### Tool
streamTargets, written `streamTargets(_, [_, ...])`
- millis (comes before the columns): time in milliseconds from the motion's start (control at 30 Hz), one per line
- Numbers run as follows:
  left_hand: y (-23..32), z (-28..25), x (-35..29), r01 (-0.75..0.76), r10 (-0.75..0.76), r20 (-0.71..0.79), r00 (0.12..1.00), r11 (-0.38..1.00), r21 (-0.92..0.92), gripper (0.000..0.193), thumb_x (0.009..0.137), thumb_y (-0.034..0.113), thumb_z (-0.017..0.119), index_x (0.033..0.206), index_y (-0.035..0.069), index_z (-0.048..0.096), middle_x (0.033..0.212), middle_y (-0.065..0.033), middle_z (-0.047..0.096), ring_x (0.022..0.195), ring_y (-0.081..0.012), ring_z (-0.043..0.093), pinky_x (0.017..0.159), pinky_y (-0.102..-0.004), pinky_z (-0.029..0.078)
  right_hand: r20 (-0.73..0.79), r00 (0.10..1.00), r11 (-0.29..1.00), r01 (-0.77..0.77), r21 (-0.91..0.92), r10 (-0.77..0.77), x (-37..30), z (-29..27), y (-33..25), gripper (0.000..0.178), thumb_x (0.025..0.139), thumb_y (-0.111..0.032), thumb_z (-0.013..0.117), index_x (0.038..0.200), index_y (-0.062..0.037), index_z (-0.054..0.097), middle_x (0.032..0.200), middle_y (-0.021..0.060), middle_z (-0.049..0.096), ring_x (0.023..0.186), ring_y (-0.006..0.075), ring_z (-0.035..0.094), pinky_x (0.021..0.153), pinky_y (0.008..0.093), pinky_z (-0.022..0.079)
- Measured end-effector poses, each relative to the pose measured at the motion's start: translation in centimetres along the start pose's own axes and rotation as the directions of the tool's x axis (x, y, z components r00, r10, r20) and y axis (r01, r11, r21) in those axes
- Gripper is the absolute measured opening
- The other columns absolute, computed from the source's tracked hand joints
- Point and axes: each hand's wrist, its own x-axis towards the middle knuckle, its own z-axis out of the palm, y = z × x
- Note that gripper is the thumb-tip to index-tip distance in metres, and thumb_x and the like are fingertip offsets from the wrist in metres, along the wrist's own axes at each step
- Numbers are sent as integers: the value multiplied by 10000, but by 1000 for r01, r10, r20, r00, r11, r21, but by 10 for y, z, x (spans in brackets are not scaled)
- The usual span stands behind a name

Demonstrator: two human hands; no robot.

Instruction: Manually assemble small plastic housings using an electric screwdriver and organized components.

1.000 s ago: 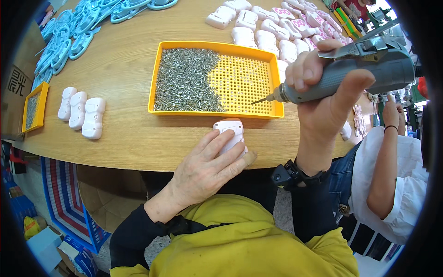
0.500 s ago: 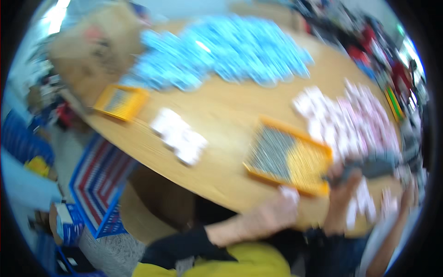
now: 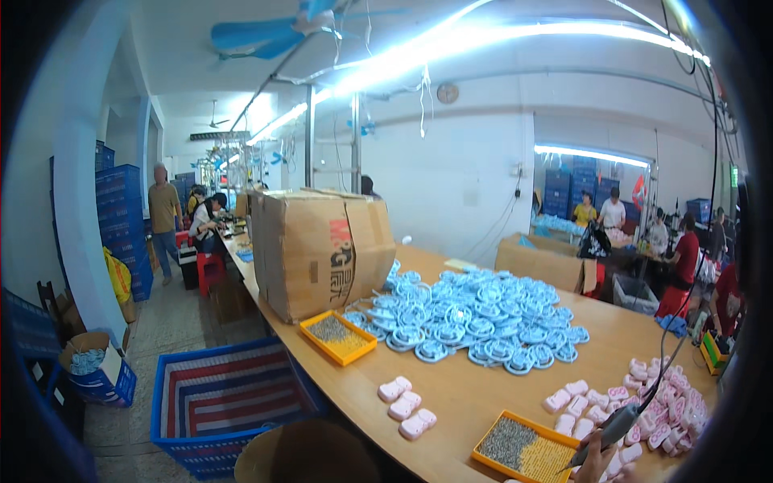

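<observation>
My right hand (image 3: pixel 594 459) shows only in part at the lower edge, wrapped round a grey electric screwdriver (image 3: pixel 620 422) with a dark cord running up from it. The screwdriver's thin tip points down over a yellow-orange tray (image 3: pixel 489 457), which holds grey screws on one side and gold-coloured ones on the other. My left hand is out of the picture. Beside and beyond the screwdriver lie many pale pink plastic pieces (image 3: pixel 668 406), heaped toward the right. Three more pink pieces (image 3: pixel 405 405) sit in a row left of the tray.
A pile of light blue ring-shaped parts (image 3: pixel 475 314) covers the table's middle. Left of it stand a cardboard box (image 3: pixel 318 253) and a smaller yellow tray (image 3: pixel 338 336) of screws. On the floor is a blue crate (image 3: pixel 173 439) with striped lining. Other people work farther back.
My view has swung upward and now takes in the room. My left hand, earlier near the screw tray, has left the picture; my right hand still holds the electric screwdriver.
</observation>
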Motion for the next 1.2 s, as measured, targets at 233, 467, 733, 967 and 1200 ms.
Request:
streamTargets(233, [10, -12, -13, 76, -75, -13, 997, 989, 127, 456, 791, 140, 695, 1223, 44, 582, 1216, -195, 570, 1137, -397, 533, 972, -480, 450, 111, 993, 999, -38, -23, 40, -4, -10, -7, 378, 882, -279, 688, 1133, -33, 549, 775, 25, 573, 631, 102, 534, 549, 257, 442])
streamTargets(467, [23, -2, -9, 62, -66, 14, 998, 977, 204, 455, 785, 151, 701, 1216, 56, 590, 1181, -191, 582, 1112, -381, 546, 959, -466, 459, 24, 996, 988, -79, -133, 83, -5, -22, -15, 317, 876, -255, 682, 1097, -53, 578, 783, 24, 579, 631, 96, 526, 539, 265, 437])
streamTargets(733, [25, 4, -7, 70, -69, -8, 998, 976, 206, 394, 806, 151, 707, 1178, 51, 627, 1166, -194, 604, 1102, -393, 565, 963, -463, 460, -94, 976, 922, -217, -321, 197, 4, -8, -25, 193, 885, -245, 675, 961, -83, 604, 690, -36, 568, 541, 59, 492, 456, 229, 375])
streamTargets(967, [20, 8, -1, 76, -71, -32, 997, 982, 175, 408, 816, 136, 709, 1205, 56, 612, 1166, -194, 605, 1095, -400, 566, 954, -473, 460, -118, 967, 963, -241, -121, 227, 1, 3, -58, 231, 878, -152, 714, 1021, 0, 615, 818, 26, 638, 719, 102, 630, 645, 242, 517])
streamTargets(1200, [19, 8, 3, 77, -68, -58, 996, 984, 160, 426, 827, 106, 698, 1237, 56, 589, 1186, -202, 594, 1095, -407, 562, 948, -483, 454, -123, 967, 938, -248, -244, 223, 1, -4, -63, 269, 887, -221, 711, 1023, -10, 612, 808, 24, 640, 711, 94, 615, 611, 249, 479])
